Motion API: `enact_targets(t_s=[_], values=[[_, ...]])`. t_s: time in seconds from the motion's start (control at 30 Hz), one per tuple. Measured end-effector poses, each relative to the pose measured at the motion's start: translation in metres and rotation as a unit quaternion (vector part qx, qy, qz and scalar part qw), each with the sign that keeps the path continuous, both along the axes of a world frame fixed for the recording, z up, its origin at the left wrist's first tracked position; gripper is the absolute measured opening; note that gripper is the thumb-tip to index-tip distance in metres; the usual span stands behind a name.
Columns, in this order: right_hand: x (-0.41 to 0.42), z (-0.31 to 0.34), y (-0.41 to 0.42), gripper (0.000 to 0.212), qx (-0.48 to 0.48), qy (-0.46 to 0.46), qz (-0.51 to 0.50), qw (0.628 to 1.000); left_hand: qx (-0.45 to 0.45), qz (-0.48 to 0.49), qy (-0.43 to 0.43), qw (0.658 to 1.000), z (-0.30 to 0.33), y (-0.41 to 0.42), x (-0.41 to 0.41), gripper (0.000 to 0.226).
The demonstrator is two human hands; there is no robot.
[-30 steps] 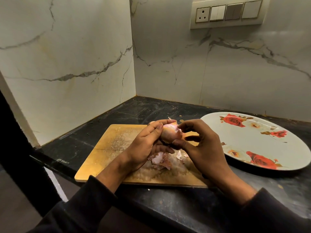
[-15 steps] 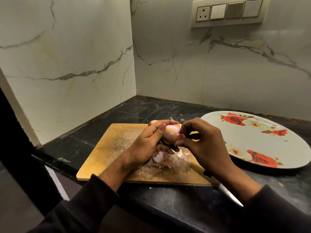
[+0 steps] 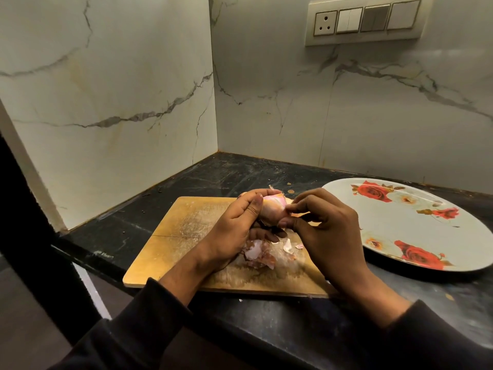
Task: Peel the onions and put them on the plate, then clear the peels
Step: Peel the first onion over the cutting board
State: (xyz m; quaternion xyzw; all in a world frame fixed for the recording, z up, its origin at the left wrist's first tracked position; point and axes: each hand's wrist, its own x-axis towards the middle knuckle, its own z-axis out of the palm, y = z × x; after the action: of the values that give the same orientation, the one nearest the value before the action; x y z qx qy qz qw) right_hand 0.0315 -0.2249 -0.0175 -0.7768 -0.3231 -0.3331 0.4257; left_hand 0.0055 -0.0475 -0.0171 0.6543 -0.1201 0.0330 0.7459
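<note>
Left hand (image 3: pixel 234 231) cupped closed; right hand (image 3: pixel 325 231) apparently pinching.

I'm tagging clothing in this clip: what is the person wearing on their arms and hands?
Both arms are in long dark sleeves, black or near it, of soft plain fabric ending just above the wrists. The left hand and right hand are bare: no gloves, and no rings, watch or bracelet show. No logos or markings are visible on the sleeves.

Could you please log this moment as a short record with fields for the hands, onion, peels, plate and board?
left hand: wrapped around the onion, above the board
right hand: fingertips pinching skin at the onion's right side
onion: partly peeled
peels: small pile on the board, under the hands
plate: rose-patterned, right of the board, no onions on it
cutting board: wooden, on the dark counter
</note>
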Motion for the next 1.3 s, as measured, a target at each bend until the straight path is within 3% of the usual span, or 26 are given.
enact_targets(t_s=[1.07, 1.3], values=[[-0.002, -0.0036, 0.0002, 0.02, 0.039, 0.01, -0.031, 0.999, -0.011, -0.011, 0.001, 1.0, 0.0025, -0.0012, -0.0012, 0.036], [0.0011, -0.0013, -0.0013, 0.021, 0.024, 0.035, 0.0, 0.999, 0.007, -0.004, -0.011, 1.0, 0.0009, -0.0011, -0.0015, 0.039]])
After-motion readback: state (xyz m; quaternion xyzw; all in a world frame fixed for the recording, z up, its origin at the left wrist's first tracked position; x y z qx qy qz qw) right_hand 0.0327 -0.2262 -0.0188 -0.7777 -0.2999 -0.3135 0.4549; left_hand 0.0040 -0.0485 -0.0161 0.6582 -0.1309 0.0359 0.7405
